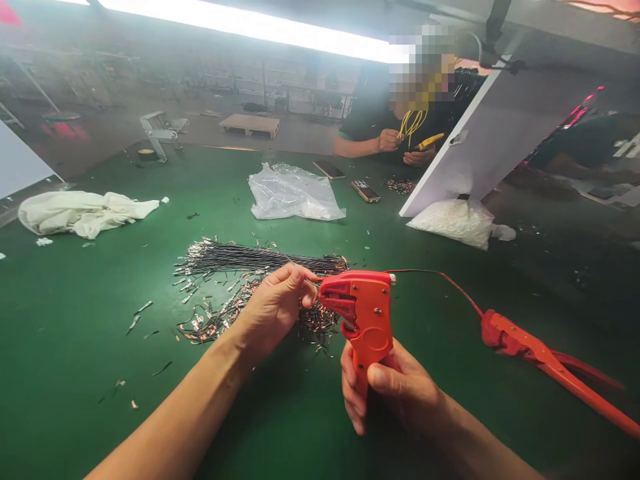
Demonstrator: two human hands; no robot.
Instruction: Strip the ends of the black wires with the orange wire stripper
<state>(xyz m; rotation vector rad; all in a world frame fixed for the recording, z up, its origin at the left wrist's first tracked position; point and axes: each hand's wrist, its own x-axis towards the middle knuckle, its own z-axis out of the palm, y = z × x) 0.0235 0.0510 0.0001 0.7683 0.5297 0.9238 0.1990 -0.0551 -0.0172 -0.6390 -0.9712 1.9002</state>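
Observation:
My right hand (395, 393) is wrapped round the handle of an orange-red wire stripping tool (363, 313), held upright above the green table (75, 347). My left hand (277, 303) pinches a thin dark wire (314, 283) and holds its end at the tool's jaws. Just behind my hands lies a bundle of black wires (250, 259), with a heap of stripped copper-tipped pieces (220, 320) in front of it.
A second orange tool (545, 357) lies at the right. White cloth (83, 212) at left, a clear plastic bag (293, 193), two phones (365, 191), a white bag (455, 223) under a tilted white board (500, 127). Across the table another person's hands (400, 143) hold yellow wires.

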